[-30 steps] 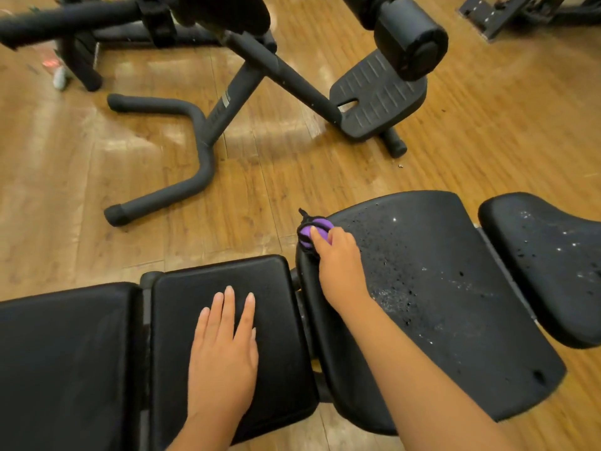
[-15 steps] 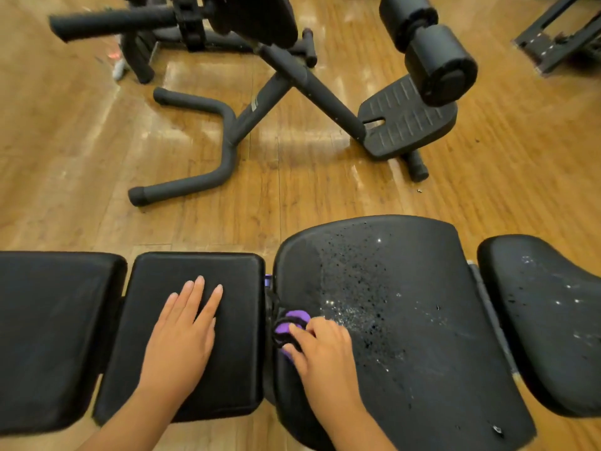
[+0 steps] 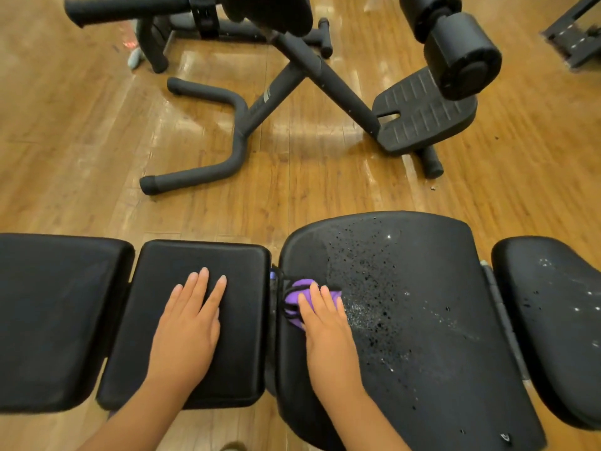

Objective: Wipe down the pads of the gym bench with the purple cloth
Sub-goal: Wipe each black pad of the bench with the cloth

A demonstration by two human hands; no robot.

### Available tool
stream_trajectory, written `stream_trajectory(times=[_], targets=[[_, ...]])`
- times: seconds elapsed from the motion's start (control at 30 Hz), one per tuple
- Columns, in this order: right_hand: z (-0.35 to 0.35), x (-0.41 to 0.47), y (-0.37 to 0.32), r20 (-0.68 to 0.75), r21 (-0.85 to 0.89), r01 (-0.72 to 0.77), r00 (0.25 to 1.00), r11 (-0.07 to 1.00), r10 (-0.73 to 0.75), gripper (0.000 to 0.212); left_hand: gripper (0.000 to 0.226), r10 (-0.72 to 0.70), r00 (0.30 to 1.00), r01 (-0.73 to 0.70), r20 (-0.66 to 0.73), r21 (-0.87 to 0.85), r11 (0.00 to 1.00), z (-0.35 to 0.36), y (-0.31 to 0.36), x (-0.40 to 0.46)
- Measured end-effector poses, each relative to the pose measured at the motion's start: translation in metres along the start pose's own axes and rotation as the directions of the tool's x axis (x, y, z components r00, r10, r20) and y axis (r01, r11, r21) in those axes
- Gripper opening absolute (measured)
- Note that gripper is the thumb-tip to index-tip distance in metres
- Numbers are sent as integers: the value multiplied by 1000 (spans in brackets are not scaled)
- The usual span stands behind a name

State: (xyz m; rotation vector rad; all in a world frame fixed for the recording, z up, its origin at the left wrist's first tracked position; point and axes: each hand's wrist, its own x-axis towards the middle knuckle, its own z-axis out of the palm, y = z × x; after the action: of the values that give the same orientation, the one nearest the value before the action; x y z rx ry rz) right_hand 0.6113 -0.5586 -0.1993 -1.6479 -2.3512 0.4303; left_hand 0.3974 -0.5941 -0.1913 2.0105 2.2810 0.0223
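The black gym bench spans the lower half of the view in several pads. My right hand [image 3: 327, 323] presses the purple cloth [image 3: 297, 296] onto the left edge of the large seat pad [image 3: 422, 304], which is speckled with droplets and white flecks. Most of the cloth is hidden under my fingers. My left hand [image 3: 192, 323] lies flat, fingers slightly apart, on the small rectangular pad [image 3: 240, 320] just left of the seat. Another pad [image 3: 55, 320] sits at far left and a spotted one [image 3: 553, 320] at far right.
Beyond the bench stands another black exercise machine with a curved floor tube [image 3: 208, 131], a ribbed footplate [image 3: 426, 115] and a foam roller [image 3: 461, 53]. Wooden floor [image 3: 81, 141] surrounds it. A metal frame [image 3: 575, 37] lies at top right.
My right hand slid the cloth from the seat pad's far left corner toward me, then slightly back away along the left edge. The view shifted. My left hand stayed flat on the small pad.
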Motion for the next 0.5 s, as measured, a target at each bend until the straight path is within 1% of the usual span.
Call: stream_trajectory(times=[0.1,0.17,0.27,0.4,0.5], targets=[[-3,54,7,10,2,-20,1000,1000,20,44,53,-2,1000,2,2,-1,1000,0,-2,0],[-10,92,12,-21,28,10,1000,1000,-9,47,53,6,1000,-6,-4,-5,1000,0,-3,0],[-16,125,16,5,31,-3,1000,1000,3,44,52,12,1000,-12,-10,-9,1000,2,-3,1],[-11,108,12,-6,57,12,1000,998,-12,42,52,9,1000,-10,-19,-23,1000,2,-2,0],[3,58,8,12,25,104,995,994,-104,41,52,7,1000,-8,-23,-21,1000,3,-2,-1]])
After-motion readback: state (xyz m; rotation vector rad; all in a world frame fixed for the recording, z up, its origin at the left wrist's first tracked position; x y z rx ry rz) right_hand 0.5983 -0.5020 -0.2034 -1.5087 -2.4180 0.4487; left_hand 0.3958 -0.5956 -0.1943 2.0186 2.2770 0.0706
